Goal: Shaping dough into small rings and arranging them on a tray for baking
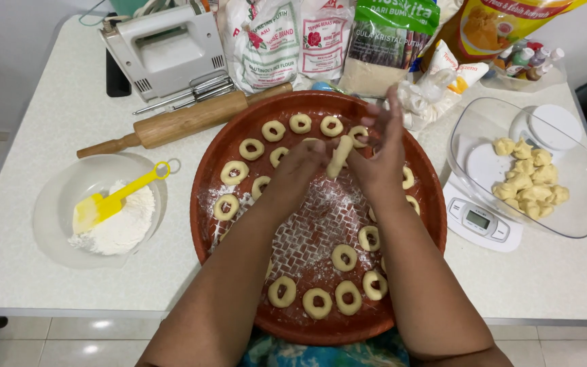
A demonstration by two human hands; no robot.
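Two hands meet above the far half of the round red tray (202,204); a short dough roll (339,157) stands near upright between them, long axis vertical; left hand (298,165) pinches it, fingers curled; right hand (382,146) presses flat, fingers extended, open.
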